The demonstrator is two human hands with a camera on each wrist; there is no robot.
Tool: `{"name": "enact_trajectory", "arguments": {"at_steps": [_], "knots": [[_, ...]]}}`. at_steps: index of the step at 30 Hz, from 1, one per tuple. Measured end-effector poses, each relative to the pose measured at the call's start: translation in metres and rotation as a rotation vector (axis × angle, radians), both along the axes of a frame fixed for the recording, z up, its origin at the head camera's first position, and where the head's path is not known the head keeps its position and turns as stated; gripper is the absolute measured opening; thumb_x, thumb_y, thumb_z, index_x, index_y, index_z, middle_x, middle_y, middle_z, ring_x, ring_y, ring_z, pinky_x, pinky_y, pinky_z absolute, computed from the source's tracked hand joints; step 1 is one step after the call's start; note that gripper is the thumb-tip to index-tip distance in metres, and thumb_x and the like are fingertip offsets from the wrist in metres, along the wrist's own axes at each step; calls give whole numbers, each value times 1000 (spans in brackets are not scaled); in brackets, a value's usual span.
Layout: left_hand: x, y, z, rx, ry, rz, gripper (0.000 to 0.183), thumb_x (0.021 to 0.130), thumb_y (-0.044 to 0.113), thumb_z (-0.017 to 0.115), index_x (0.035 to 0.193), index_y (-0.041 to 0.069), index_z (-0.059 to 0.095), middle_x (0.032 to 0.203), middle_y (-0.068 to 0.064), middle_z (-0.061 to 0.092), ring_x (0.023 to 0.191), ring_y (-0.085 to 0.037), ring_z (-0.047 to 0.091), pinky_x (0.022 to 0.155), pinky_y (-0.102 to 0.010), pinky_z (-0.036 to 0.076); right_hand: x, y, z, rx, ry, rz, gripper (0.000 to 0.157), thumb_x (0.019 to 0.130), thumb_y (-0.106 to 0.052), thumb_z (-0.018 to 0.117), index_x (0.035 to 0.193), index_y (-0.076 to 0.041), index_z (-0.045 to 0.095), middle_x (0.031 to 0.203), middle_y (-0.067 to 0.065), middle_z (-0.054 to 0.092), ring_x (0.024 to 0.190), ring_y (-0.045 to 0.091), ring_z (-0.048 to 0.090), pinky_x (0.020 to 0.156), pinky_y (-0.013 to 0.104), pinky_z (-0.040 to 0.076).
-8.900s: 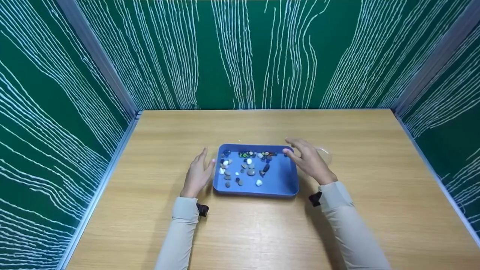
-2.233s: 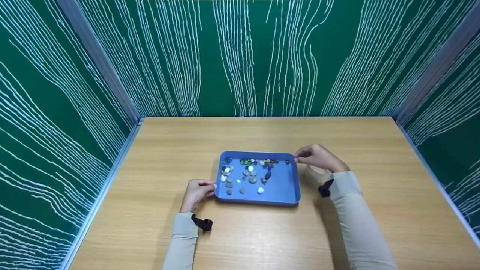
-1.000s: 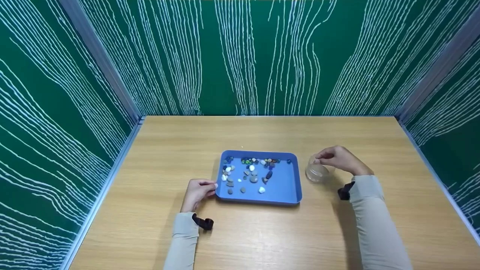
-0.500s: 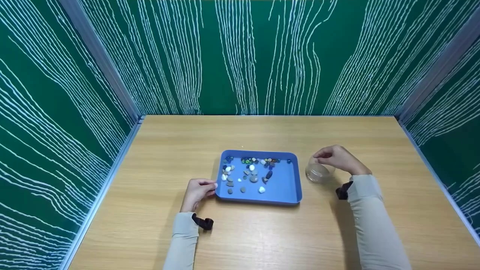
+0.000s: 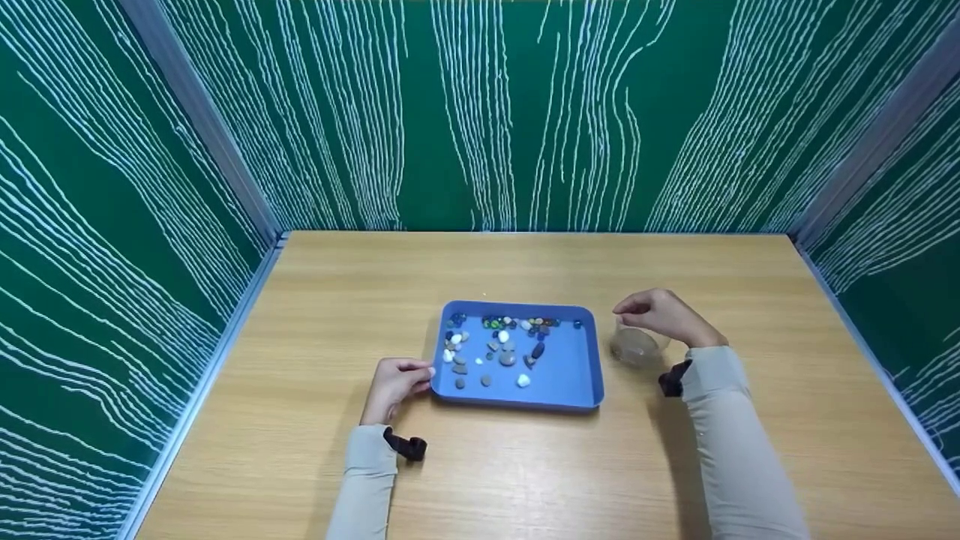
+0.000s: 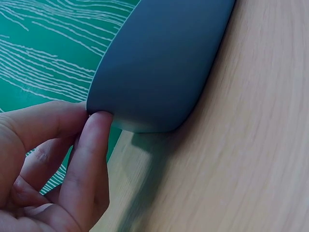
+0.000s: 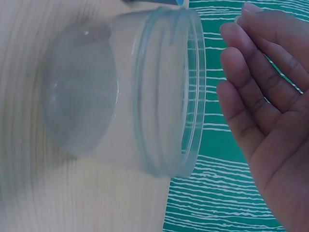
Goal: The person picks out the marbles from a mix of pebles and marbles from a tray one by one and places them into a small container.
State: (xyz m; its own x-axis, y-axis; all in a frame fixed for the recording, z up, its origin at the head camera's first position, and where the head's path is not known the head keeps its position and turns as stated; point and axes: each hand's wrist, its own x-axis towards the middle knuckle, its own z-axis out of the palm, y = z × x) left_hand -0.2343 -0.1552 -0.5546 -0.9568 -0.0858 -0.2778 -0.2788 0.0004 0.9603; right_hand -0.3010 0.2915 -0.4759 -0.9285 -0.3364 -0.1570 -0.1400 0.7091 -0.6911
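Pebbles and glass marbles [image 5: 495,323] lie scattered in a shallow blue tray [image 5: 562,382], mostly along its far and left sides. My left hand [image 5: 394,386] pinches the tray's left front corner between thumb and fingers; the left wrist view shows the tray wall [image 6: 159,63] beyond the fingertips. To the tray's right stands a clear jar [image 5: 636,349] with a ridged neck and an uncovered mouth. Over it hovers my right hand [image 5: 667,315], fingers bent, thumb tip near the index. In the right wrist view the hand [image 7: 270,87] is apart from the jar rim [image 7: 195,96]; I cannot tell whether it pinches something small.
The wooden table [image 5: 517,480] carries the tray and jar near its middle. Green panels with white wavy lines [image 5: 487,112] enclose its back and sides. A tiny pale speck [image 5: 484,294] lies behind the tray.
My right hand moved from the tray's right rim to the jar, then slightly left. My left hand, spread beside the tray earliest, now pinches it. A dark marble is gone from the tray's front.
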Motion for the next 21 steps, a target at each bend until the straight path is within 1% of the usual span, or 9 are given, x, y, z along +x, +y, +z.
{"name": "enact_trajectory", "arguments": {"at_steps": [2,6,8,13,18,21], "knots": [[0,0,0,1,-3,0,24,77,-6,73,99,-15,68,80,-8,68,65,-10,64,63,-22,61,-1,-4,1,-1,3,-2,26,94,-20,62,114,-4,68,111,14,69,100,25,64,95,47,55],[0,0,-1,27,-6,2,22,78,-7,71,98,-16,68,78,-8,67,64,-10,65,63,-21,61,-4,-15,1,-5,18,22,27,93,-20,62,113,-3,68,111,16,68,99,26,64,91,44,57],[0,0,-1,35,-2,1,23,78,-8,71,99,-17,67,78,-8,67,64,-10,64,62,-21,61,-7,-22,1,-7,8,21,27,93,-20,62,113,-3,68,112,16,68,99,26,64,90,44,58],[0,0,-1,34,1,2,25,78,-8,71,101,-17,66,79,-9,68,65,-10,65,63,-21,61,-13,-35,-1,-9,-28,14,27,94,-19,62,115,-4,68,113,14,68,103,27,63,95,47,55],[0,0,0,23,-6,5,24,77,-8,72,100,-15,68,82,-10,69,65,-10,65,63,-21,61,-17,-47,0,-27,-37,27,26,94,-19,62,115,-4,68,112,12,69,106,27,64,101,50,51],[0,0,0,13,-12,5,22,77,-8,72,99,-14,68,83,-10,69,66,-10,65,64,-22,61,-19,-55,0,-29,-45,26,26,93,-19,63,115,-6,68,111,11,69,105,27,64,102,50,50]]}}
